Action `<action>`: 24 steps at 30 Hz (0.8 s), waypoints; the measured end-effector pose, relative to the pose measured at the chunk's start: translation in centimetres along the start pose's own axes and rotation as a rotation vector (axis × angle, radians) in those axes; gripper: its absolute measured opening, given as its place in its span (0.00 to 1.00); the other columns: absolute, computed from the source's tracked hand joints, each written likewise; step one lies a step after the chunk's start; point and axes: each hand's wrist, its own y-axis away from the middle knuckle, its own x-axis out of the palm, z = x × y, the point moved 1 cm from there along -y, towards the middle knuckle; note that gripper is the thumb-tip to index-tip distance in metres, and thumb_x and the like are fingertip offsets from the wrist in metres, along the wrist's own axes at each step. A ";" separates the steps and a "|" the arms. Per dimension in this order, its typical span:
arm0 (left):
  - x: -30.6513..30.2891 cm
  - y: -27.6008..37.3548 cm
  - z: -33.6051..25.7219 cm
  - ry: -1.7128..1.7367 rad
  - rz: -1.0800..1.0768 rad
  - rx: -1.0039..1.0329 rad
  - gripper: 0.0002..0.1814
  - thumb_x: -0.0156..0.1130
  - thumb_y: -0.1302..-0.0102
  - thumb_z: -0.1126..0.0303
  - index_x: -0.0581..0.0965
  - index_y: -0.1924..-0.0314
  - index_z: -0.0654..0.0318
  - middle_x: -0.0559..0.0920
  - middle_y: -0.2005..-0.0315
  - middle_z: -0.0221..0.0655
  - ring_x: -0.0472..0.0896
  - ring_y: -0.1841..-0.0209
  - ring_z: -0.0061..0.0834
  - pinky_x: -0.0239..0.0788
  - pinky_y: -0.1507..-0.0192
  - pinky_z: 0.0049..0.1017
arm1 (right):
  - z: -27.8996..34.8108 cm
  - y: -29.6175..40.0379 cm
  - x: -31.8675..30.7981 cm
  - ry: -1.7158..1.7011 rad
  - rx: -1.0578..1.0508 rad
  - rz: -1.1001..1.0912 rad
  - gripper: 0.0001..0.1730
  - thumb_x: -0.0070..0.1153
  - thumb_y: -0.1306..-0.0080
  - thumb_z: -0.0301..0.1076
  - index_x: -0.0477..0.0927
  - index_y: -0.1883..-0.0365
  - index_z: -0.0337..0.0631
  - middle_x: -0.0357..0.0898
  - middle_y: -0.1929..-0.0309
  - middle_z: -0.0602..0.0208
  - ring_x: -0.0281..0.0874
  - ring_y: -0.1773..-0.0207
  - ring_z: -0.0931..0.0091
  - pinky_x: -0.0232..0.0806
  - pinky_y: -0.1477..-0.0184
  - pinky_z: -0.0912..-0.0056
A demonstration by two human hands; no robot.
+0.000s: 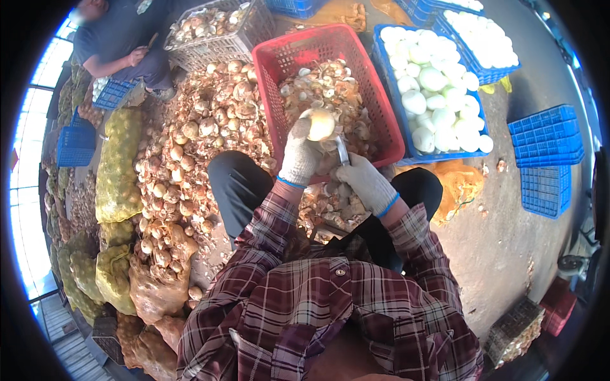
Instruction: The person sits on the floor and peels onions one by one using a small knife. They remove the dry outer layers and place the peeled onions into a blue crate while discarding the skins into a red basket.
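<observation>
My left hand (pixel 300 155), in a knitted work glove with a blue cuff, grips a pale onion (pixel 321 125) over the near end of a red plastic crate (pixel 398 143). In my gloved right hand (pixel 368 181) is a knife (pixel 342 150), its blade pointing up towards the onion from below right. I cannot tell whether the blade touches it. Onion skins and cut ends (pixel 329 81) lie in the red crate beneath. Just right of it, a blue crate (pixel 419 158) is heaped with peeled white onions (pixel 434 102).
Unpeeled onions and loose skins (pixel 176 157) spread over the floor at left, beside filled mesh sacks (pixel 119 162). A co-worker (pixel 121 52) sits at upper left. A grey crate of skins (pixel 209 50) stands at the back. Blue crates (pixel 545 138) are at right.
</observation>
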 end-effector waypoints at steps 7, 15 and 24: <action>-3.1 5.7 -6.6 -0.135 0.089 0.048 0.31 0.70 0.43 0.53 0.69 0.46 0.62 0.79 0.60 0.35 0.79 0.62 0.30 0.74 0.66 0.24 | 0.2 9.7 5.2 0.828 -0.468 -0.312 0.24 0.52 0.41 0.28 0.68 0.45 0.36 0.81 0.67 0.56 0.83 0.68 0.65 0.73 0.65 0.64; 2.5 13.5 -8.4 -0.254 0.166 0.001 0.33 0.62 0.45 0.80 0.63 0.39 0.64 0.79 0.57 0.37 0.81 0.61 0.27 0.76 0.64 0.24 | 1.2 8.4 8.7 1.337 -1.025 -0.510 0.29 0.58 0.44 0.32 0.69 0.43 0.36 0.81 0.67 0.56 0.81 0.71 0.63 0.72 0.68 0.61; 2.6 16.1 -8.2 -0.400 0.204 0.039 0.28 0.64 0.46 0.76 0.69 0.44 0.66 0.79 0.56 0.35 0.79 0.55 0.28 0.74 0.55 0.25 | 1.5 9.2 10.4 1.480 -0.858 -0.457 0.29 0.55 0.44 0.34 0.70 0.43 0.35 0.80 0.76 0.59 0.81 0.74 0.63 0.73 0.69 0.61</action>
